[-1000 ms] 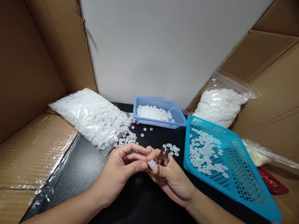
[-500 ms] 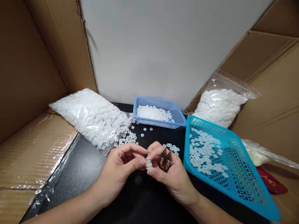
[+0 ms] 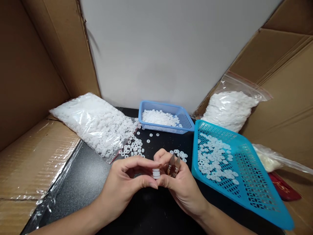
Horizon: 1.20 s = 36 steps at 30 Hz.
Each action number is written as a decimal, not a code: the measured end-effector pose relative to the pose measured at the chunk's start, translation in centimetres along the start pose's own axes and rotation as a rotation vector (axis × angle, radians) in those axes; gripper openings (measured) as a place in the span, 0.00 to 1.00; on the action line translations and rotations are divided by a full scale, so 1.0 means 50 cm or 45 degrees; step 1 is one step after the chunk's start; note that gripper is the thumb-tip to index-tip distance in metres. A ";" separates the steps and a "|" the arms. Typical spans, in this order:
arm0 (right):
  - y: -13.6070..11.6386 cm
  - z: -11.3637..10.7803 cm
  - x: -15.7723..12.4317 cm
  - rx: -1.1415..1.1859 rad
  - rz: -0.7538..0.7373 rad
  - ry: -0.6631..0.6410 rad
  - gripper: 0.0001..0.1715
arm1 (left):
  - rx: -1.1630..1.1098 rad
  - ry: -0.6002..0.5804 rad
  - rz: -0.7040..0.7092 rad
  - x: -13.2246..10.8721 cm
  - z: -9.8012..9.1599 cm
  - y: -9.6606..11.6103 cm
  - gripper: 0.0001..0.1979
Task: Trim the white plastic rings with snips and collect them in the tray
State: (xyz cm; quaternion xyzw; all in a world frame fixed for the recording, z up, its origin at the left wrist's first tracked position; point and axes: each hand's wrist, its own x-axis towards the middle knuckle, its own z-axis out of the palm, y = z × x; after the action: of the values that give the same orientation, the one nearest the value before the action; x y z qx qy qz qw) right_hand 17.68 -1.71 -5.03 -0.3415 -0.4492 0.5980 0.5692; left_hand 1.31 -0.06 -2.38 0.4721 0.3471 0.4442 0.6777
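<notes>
A short stack of white plastic rings [image 3: 156, 173] is pinched between both hands, low in the middle of the view. My left hand [image 3: 129, 178] is closed on it, with the thumb below and the index finger above. My right hand [image 3: 179, 181] closes on the same stack from the other side with thumb and fingertips. Its curled fingers also hold a small pair of metal snips [image 3: 173, 167], whose two pointed blades stick up apart. The rest of the snips is hidden in the palm.
Loose rings [image 3: 134, 146] lie on the black table beyond my hands. A clear bag of rings [image 3: 97, 127] spills at left. A blue basket [image 3: 166, 129] and a turquoise basket [image 3: 244, 195] hold more rings. Another filled bag [image 3: 230, 107] leans against cardboard at right, near a red packet [image 3: 285, 189].
My left thumb has slid from the side of the stack to beneath it, and the left index finger now lies over its top. The snips stay in my right hand.
</notes>
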 end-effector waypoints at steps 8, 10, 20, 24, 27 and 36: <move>-0.001 -0.004 0.000 -0.123 -0.117 0.031 0.16 | 0.003 -0.004 0.015 0.001 0.001 0.002 0.14; 0.002 -0.006 -0.001 -0.131 -0.133 0.029 0.14 | 0.018 -0.003 0.027 0.002 0.000 0.002 0.13; 0.002 -0.006 0.002 -0.169 -0.195 0.009 0.11 | 0.408 -0.116 0.174 0.002 -0.026 0.006 0.06; 0.008 -0.004 0.001 -0.248 -0.273 0.012 0.10 | 0.591 -0.101 0.078 0.012 -0.037 0.005 0.19; 0.013 -0.003 -0.002 -0.322 -0.310 0.044 0.10 | 0.620 -0.141 0.046 0.025 -0.043 0.002 0.17; 0.004 0.006 -0.003 -0.575 -0.266 0.059 0.06 | 0.202 -0.238 0.026 0.025 -0.036 -0.016 0.18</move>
State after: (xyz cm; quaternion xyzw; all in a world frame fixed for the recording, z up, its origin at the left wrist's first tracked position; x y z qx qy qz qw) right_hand 17.37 -1.86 -5.10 -0.4252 -0.5911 0.4124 0.5474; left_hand 0.40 1.59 -3.74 0.5669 0.3117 0.3763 0.6631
